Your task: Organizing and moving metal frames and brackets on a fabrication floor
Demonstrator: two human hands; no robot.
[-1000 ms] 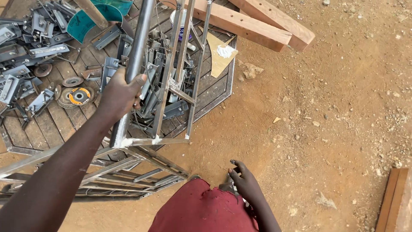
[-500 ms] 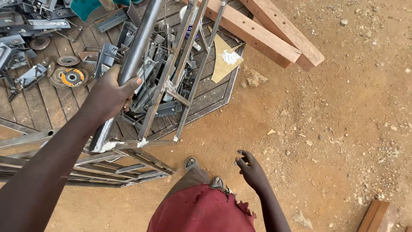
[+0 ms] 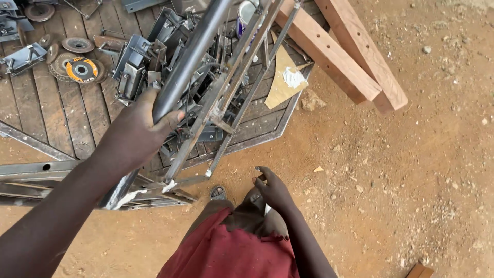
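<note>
My left hand (image 3: 136, 131) is clamped round a thick grey metal pipe (image 3: 193, 54), fingers wrapped tight, thumb over the top, approx centre-left of frame. Pipe runs diagonally from the lower left, where its white-smeared end sits near the ground, up to the top centre edge & out of view. Just beside it on the right, a frame of thin steel bars (image 3: 231, 87) runs the same diagonal; its lower ends show white smears too. Whether pipe & bars are joined, I can't tell.

My right hand (image 3: 272, 188) is low centre, down by my leg, fingers loosely curled, holding nothing that I can see; tips are close to my knee, above the red cloth (image 3: 231, 252) at the bottom edge. A sandalled foot (image 3: 218, 192) shows just left of it.

Behind the pipe, upper left: a wooden-plank platform w/ metal edging (image 3: 67, 118), piled w/ grey metal brackets & offcuts (image 3: 149, 56). Grinding discs (image 3: 81, 69) lie at the far upper left, one w/ an orange label. Upper centre: a tin can (image 3: 246, 13) partly hidden by the bars, & a tan card scrap w/ a white blob (image 3: 288, 80). Upper right: two reddish timber beams (image 3: 345, 51) side by side on the dirt. Rest of the right half is bare reddish earth (image 3: 411, 170) w/ small stones.
</note>
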